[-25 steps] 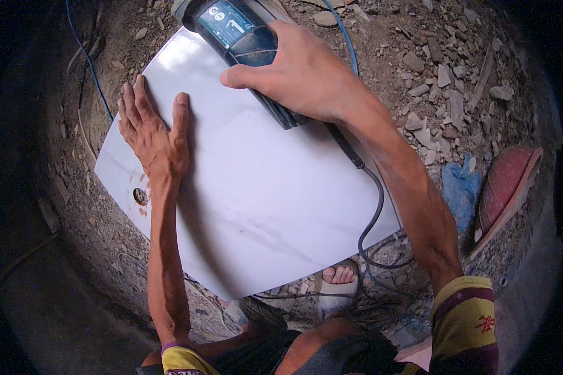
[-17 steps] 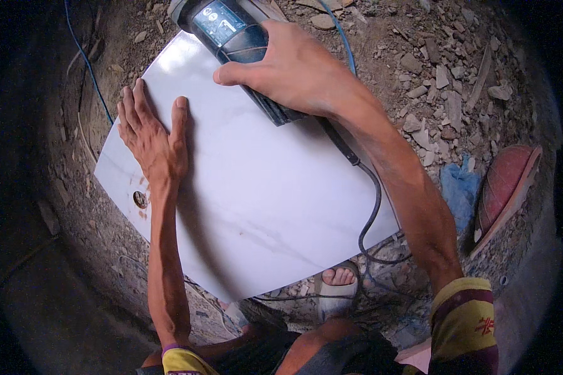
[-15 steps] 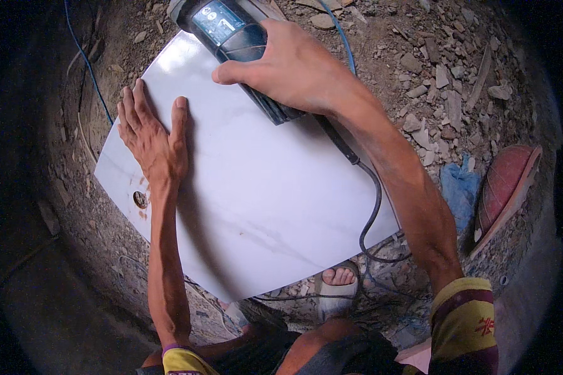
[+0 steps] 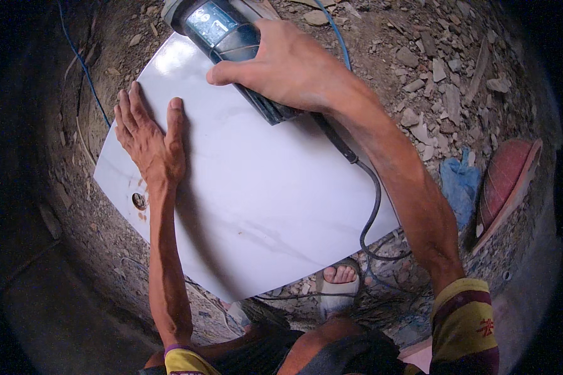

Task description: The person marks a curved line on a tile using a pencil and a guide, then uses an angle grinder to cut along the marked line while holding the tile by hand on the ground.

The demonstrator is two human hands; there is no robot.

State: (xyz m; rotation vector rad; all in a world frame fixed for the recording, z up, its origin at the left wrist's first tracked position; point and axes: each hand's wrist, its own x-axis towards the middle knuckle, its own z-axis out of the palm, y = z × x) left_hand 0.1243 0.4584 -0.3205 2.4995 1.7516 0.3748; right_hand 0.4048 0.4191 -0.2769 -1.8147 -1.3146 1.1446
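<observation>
A large glossy white tile [image 4: 275, 187] with faint grey veining lies below me, with a small round hole [image 4: 139, 200] near its left corner. My left hand [image 4: 149, 134] presses flat on the tile's left part, fingers stretched and thumb apart. Across the tile's far edge, my right hand [image 4: 288, 65] wraps round the dark body of a corded angle grinder [image 4: 219, 28]. The grinder's front end reaches the top of the picture, and its disc cannot be seen. From its rear, a black power cord [image 4: 375, 194] runs back over the tile toward my right forearm.
Broken rubble [image 4: 441, 81] covers the ground at the right. A red shoe-like object [image 4: 510, 181] and a crumpled blue plastic bag [image 4: 460, 187] lie beside it. Blue cables [image 4: 84, 65] cross the dirt. My sandalled foot [image 4: 339, 287] is at the tile's near edge.
My right hand and the grinder have shifted slightly left along the far edge. My left hand stays flat on the tile, and the whole view has drifted a little.
</observation>
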